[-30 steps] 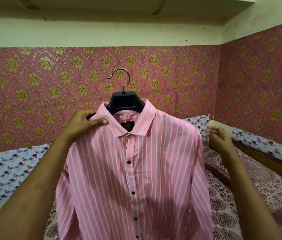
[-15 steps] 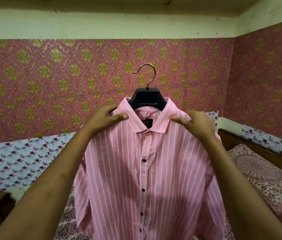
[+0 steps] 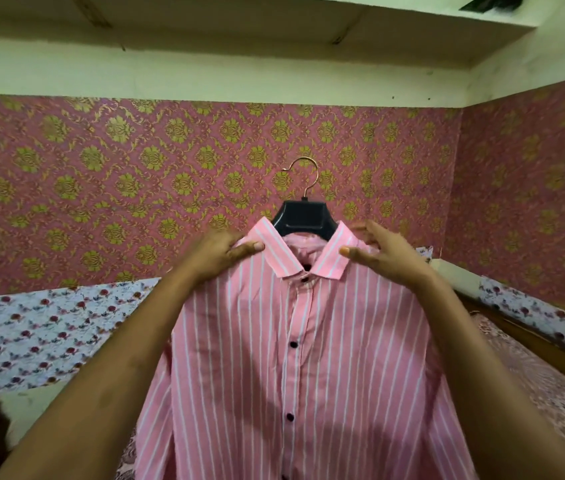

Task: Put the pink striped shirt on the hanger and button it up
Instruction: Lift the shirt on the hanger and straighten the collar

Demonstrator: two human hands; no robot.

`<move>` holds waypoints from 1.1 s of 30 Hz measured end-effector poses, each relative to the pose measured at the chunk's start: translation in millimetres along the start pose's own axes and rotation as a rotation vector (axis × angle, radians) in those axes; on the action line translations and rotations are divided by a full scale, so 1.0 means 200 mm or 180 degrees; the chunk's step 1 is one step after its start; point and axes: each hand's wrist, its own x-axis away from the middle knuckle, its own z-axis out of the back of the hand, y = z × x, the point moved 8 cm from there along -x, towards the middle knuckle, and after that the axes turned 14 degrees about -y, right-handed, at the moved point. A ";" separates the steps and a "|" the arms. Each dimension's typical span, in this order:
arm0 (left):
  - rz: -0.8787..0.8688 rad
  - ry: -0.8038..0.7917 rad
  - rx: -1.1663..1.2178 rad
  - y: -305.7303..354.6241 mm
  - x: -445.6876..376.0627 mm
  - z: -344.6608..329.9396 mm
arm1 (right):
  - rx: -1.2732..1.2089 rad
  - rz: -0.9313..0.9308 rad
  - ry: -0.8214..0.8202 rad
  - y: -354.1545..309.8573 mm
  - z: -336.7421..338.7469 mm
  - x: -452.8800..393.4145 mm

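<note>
The pink striped shirt (image 3: pixel 309 358) hangs on a black hanger (image 3: pixel 303 216) with a brass hook, held up in front of me. Its placket is closed with dark buttons visible from the collar down. My left hand (image 3: pixel 218 252) grips the left shoulder next to the collar, thumb on the front. My right hand (image 3: pixel 383 254) is at the right shoulder, thumb on the collar tip and fingers spread and blurred, so I cannot tell whether it grips the cloth.
A wall with pink and gold patterned paper (image 3: pixel 101 188) stands behind. A bed with a printed cover (image 3: pixel 534 375) lies low at the right, flowered cloth (image 3: pixel 38 334) at the left. A shelf (image 3: pixel 274 15) runs overhead.
My right hand came from beside the shirt up to its right shoulder and collar. The left hand kept its grip. The shirt now sits higher and more central in view.
</note>
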 end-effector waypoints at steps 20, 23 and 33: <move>0.0027 -0.0149 0.2632 0.19 -0.05 -0.03 | 0.0512 0.0157 0.1016 0.16 0.18 0.05; 0.0144 0.0025 0.2759 0.18 -0.04 -0.02 | 0.0445 0.0149 0.1015 0.16 0.18 0.08; 0.0486 -0.1709 0.1186 0.18 0.10 -0.13 | 0.0418 -0.0016 0.1035 0.22 0.16 0.14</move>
